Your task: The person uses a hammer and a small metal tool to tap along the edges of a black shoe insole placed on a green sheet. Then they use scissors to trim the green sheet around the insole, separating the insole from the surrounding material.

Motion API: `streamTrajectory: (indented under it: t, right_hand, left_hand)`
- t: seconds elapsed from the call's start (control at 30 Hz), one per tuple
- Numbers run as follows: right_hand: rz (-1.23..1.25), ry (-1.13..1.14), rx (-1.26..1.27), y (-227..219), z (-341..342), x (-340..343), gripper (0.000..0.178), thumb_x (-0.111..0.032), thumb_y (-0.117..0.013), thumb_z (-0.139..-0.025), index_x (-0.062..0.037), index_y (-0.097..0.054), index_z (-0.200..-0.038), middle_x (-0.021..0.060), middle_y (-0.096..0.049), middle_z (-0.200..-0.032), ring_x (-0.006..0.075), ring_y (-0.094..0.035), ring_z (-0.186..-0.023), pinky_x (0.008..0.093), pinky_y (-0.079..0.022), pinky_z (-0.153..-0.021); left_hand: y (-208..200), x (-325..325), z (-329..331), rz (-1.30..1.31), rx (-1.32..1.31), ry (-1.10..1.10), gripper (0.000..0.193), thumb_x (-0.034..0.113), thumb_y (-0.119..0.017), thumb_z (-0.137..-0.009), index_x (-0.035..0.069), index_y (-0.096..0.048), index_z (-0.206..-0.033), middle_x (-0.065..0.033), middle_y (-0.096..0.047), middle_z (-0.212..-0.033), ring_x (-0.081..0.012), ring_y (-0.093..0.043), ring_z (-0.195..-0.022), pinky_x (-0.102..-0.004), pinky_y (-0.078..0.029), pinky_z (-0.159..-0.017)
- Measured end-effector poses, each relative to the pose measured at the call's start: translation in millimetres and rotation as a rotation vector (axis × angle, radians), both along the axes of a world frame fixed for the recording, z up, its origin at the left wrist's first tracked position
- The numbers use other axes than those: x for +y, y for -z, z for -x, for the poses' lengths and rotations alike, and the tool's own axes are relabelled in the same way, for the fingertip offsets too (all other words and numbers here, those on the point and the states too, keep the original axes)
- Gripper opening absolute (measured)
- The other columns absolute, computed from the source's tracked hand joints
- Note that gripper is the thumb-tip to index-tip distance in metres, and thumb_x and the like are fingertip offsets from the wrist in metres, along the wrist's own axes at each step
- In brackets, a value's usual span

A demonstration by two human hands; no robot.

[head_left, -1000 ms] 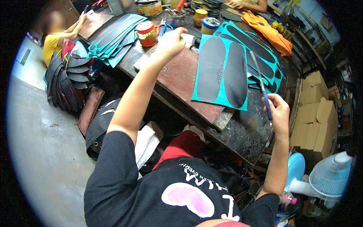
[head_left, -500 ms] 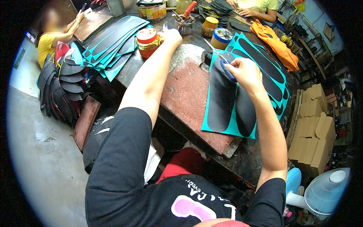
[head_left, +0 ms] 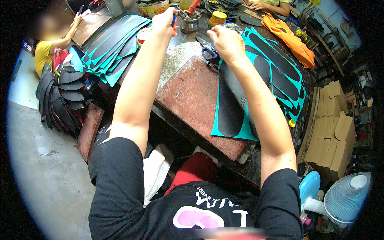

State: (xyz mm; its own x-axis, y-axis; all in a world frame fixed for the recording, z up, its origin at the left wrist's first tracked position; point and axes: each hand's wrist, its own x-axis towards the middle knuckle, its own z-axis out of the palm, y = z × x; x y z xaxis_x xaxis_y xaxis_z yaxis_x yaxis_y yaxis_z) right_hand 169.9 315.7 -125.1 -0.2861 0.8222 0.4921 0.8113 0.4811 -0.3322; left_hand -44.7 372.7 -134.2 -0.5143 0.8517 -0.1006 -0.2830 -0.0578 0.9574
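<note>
My left hand (head_left: 163, 23) is closed on a small blue and red object (head_left: 174, 22) whose kind I cannot make out, beside a glass of tools (head_left: 189, 25). Bent fingers and thumb close together on my right hand (head_left: 229, 43), with nothing visible between them. Just beneath it, the dark-blue-handled scissors (head_left: 208, 53) lie on the table. Turquoise sheets (head_left: 216, 128) bearing long black sole shapes (head_left: 231, 104) lie below my right forearm, the front one overlapping a worn reddish board (head_left: 192, 92). A grey stone slab (head_left: 178, 58) extends behind this board.
More turquoise-and-black sheets (head_left: 116, 38) lie left of a red-lidded jar (head_left: 143, 36). At the back stand a yellow-lidded jar (head_left: 218, 19) and an orange cloth (head_left: 289, 42). Cartons (head_left: 330, 132) and a fan (head_left: 346, 200) stand right. Two other people work across the table.
My right hand has let go of the scissors and lifted left and away. My left hand has left the red-lidded jar, moved farther back, and now has the blue and red object.
</note>
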Motion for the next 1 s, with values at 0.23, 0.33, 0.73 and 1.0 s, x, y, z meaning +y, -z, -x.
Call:
streamTrajectory:
  t: [0.23, 0.33, 0.73, 1.0]
  right_hand:
    - [0.808, -0.485, 0.775, -23, -28, -92, 0.04, -0.037, -0.042, -0.101, -0.0053, -0.063, -0.113, 0.0031, -0.066, -0.089, 0.01, -0.06, -0.079, 0.0243, -0.048, -0.068]
    - [0.966, -0.445, 1.122, -22, -51, -142, 0.037, -0.037, -0.045, -0.1, -0.0087, -0.058, -0.12, 0.0034, -0.063, -0.096, 0.0103, -0.058, -0.083, 0.0258, -0.048, -0.067]
    - [0.825, 0.218, 0.892, -10, -245, -279, 0.041, -0.018, -0.068, -0.085, -0.0013, -0.057, -0.12, 0.0028, -0.062, -0.081, 0.0074, -0.056, -0.065, 0.0224, -0.044, -0.058]
    - [0.745, 0.111, 0.872, 30, -255, -282, 0.042, -0.023, -0.067, -0.084, -0.0028, -0.057, -0.119, 0.006, -0.07, -0.092, 0.0047, -0.055, -0.066, 0.0181, -0.038, -0.055]
  left_hand:
    - [-17, -173, -94, -0.51, 0.089, 0.214, 0.014, 0.013, -0.066, -0.083, 0.001, -0.063, -0.088, -0.0011, -0.06, -0.083, -0.0097, -0.054, -0.076, -0.0234, -0.044, -0.074]
    - [-15, -236, -144, -0.449, 0.289, 0.243, 0.016, 0.012, -0.069, -0.081, 0.001, -0.063, -0.09, -0.0131, -0.056, -0.11, -0.0167, -0.055, -0.098, -0.0321, -0.046, -0.086]
    - [-1, -329, -213, -0.479, 1.23, 0.387, 0.031, 0.019, -0.076, -0.075, 0.006, -0.061, -0.099, -0.0158, -0.061, -0.108, -0.0329, -0.058, -0.103, -0.0398, -0.049, -0.087]
    - [27, -276, -177, 0.13, 1.407, 0.255, 0.066, 0.032, -0.083, -0.068, 0.005, -0.05, -0.12, -0.0147, -0.061, -0.099, -0.0346, -0.06, -0.098, -0.0426, -0.052, -0.083]
